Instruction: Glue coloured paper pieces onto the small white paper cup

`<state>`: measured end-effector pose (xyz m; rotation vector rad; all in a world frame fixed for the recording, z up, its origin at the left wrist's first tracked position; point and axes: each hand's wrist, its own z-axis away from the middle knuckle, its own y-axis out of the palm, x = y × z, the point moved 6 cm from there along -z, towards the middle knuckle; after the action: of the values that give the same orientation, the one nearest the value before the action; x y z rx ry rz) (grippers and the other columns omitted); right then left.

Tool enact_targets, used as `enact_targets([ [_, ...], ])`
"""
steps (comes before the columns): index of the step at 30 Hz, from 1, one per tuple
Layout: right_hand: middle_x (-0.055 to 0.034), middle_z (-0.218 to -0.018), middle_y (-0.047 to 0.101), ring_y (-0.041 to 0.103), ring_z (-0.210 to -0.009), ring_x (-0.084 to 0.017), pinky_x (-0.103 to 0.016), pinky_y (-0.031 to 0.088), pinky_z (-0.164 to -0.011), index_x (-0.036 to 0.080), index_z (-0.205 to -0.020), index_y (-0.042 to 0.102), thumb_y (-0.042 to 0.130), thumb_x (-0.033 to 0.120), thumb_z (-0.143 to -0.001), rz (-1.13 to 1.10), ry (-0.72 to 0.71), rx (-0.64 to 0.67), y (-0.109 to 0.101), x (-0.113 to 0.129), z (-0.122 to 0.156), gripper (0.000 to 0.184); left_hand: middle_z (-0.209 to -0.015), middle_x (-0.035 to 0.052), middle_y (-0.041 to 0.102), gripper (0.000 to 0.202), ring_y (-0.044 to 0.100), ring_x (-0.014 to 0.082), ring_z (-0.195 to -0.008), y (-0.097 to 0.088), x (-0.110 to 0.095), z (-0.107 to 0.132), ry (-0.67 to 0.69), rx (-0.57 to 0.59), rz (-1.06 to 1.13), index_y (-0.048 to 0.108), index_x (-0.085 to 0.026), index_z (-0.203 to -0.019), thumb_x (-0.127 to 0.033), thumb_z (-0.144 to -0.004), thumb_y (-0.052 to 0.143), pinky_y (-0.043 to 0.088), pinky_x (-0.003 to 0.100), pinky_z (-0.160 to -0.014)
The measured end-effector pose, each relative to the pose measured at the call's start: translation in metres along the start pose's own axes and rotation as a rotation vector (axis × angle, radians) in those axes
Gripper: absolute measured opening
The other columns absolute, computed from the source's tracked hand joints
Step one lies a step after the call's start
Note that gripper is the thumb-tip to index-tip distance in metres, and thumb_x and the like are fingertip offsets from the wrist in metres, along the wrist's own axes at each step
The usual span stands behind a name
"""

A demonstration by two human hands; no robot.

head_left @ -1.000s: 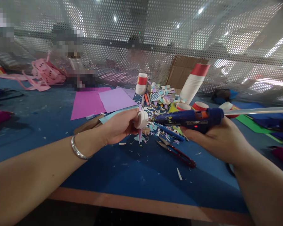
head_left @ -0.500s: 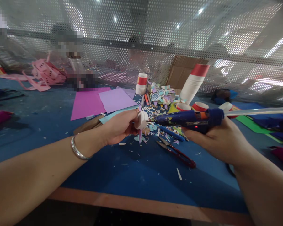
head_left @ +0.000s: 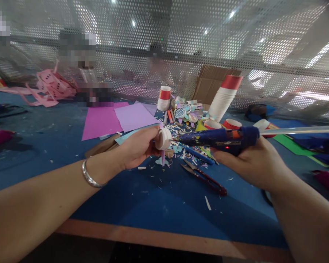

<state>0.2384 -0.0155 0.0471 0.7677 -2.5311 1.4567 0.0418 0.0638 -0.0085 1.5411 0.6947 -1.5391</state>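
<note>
Between the fingers of my left hand (head_left: 139, 146) is a white round cap-like piece (head_left: 164, 139), with a strip of purple paper (head_left: 162, 159) sticking out below it. My right hand (head_left: 259, 164) is wrapped round a dark blue glue gun (head_left: 216, 139) with a small red light lit on its side. A clear glue stick (head_left: 298, 130) runs out of its back end. The nozzle points left and is at the rim of the white piece; whether it touches cannot be made out. Thread snips (head_left: 204, 178) lie on the blue table (head_left: 142, 204) below the gun.
Purple paper sheets (head_left: 135, 116) lie beyond my left hand. Paper scraps (head_left: 190, 113) are heaped behind the gun, near a short cup stack (head_left: 164, 98) and a tall leaning cup stack (head_left: 226, 96). A perforated metal screen (head_left: 181, 44) closes the back. Pink strips (head_left: 52, 86) lie far left.
The white piece and the glue gun have shifted very slightly left in the view. Both hands keep their grip.
</note>
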Motion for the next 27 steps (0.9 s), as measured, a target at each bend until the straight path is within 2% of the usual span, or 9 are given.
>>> enact_targets([
  [4,-0.0057,-0.087,0.075,0.07,-0.081,-0.024,-0.038,0.057,-0.078,0.023,-0.083,0.07,0.053,0.038,-0.078,0.015,-0.01,-0.004,0.001,-0.001,0.001,0.023,-0.071,0.0026,0.052,0.013,0.047,0.0109,-0.061,-0.001,-0.006,0.002,0.062,-0.076,-0.045,0.052,-0.017,-0.075,-0.018,-0.084,0.044,0.039,0.022,-0.052],
  [8,-0.0048,-0.084,0.074,0.068,-0.08,-0.024,-0.038,0.056,-0.077,0.023,-0.083,0.071,0.055,0.039,-0.078,0.007,-0.007,-0.03,-0.001,-0.003,0.001,0.024,-0.07,0.0024,0.051,0.014,0.048,0.0106,-0.06,-0.001,-0.014,0.005,0.12,-0.115,-0.069,0.053,-0.016,-0.077,-0.018,-0.085,0.042,0.037,0.023,-0.051],
  [10,-0.0041,-0.071,0.07,0.065,-0.07,-0.023,-0.036,0.055,-0.068,0.023,-0.069,0.067,0.056,0.043,-0.076,-0.017,0.036,-0.032,-0.003,-0.007,0.0,0.024,-0.07,0.0024,0.051,0.014,0.048,0.0109,-0.06,-0.001,-0.014,0.005,0.138,-0.104,-0.067,0.054,-0.016,-0.078,-0.019,-0.086,0.042,0.037,0.024,-0.052],
  [13,-0.0012,-0.048,0.056,0.052,-0.049,-0.017,-0.033,0.046,-0.049,0.024,-0.05,0.056,0.056,0.047,-0.073,-0.069,0.145,-0.013,-0.008,-0.014,-0.004,0.033,-0.072,0.0021,0.053,0.013,0.051,0.0108,-0.06,-0.003,-0.009,0.002,0.145,-0.065,-0.045,0.055,-0.016,-0.078,-0.02,-0.086,0.045,0.039,0.025,-0.055],
  [16,0.0006,-0.044,0.051,0.046,-0.044,-0.014,-0.031,0.041,-0.048,0.024,-0.047,0.053,0.058,0.048,-0.07,-0.072,0.227,-0.032,-0.017,-0.025,-0.009,0.033,-0.07,0.0019,0.054,0.016,0.053,0.0108,-0.058,-0.006,-0.005,-0.001,0.11,-0.064,-0.003,0.054,-0.016,-0.073,-0.021,-0.085,0.047,0.04,0.025,-0.057],
  [20,-0.0005,-0.045,0.054,0.047,-0.044,-0.015,-0.031,0.038,-0.049,0.024,-0.048,0.052,0.063,0.057,-0.067,-0.051,0.399,-0.065,-0.029,-0.058,-0.011,0.039,-0.068,0.0029,0.054,0.015,0.055,0.0114,-0.058,-0.005,-0.006,0.001,0.006,-0.139,0.067,0.053,-0.015,-0.066,-0.013,-0.081,0.047,0.04,0.024,-0.054],
  [22,-0.0016,-0.046,0.057,0.05,-0.046,-0.015,-0.031,0.038,-0.049,0.023,-0.048,0.055,0.064,0.059,-0.069,-0.039,0.54,-0.089,-0.034,-0.081,-0.008,0.043,-0.066,0.0025,0.053,0.016,0.055,0.0108,-0.056,-0.004,-0.008,0.003,-0.029,-0.167,0.091,0.052,-0.014,-0.063,-0.009,-0.078,0.047,0.04,0.023,-0.053],
  [24,-0.0013,-0.046,0.058,0.053,-0.047,-0.015,-0.031,0.04,-0.051,0.022,-0.047,0.055,0.069,0.053,-0.071,0.021,0.697,-0.147,-0.041,-0.103,-0.002,0.042,-0.064,0.0021,0.052,0.019,0.053,0.01,-0.054,-0.004,-0.011,0.005,-0.036,-0.184,0.099,0.05,-0.014,-0.06,-0.007,-0.077,0.047,0.039,0.022,-0.051],
  [27,-0.0009,-0.04,0.052,0.048,-0.041,-0.015,-0.032,0.037,-0.048,0.022,-0.042,0.052,0.072,0.045,-0.073,0.086,0.806,-0.199,-0.048,-0.122,0.002,0.044,-0.063,0.0022,0.051,0.02,0.051,0.0094,-0.052,-0.006,-0.014,0.006,-0.019,-0.201,0.096,0.051,-0.014,-0.06,-0.007,-0.077,0.046,0.037,0.022,-0.049],
])
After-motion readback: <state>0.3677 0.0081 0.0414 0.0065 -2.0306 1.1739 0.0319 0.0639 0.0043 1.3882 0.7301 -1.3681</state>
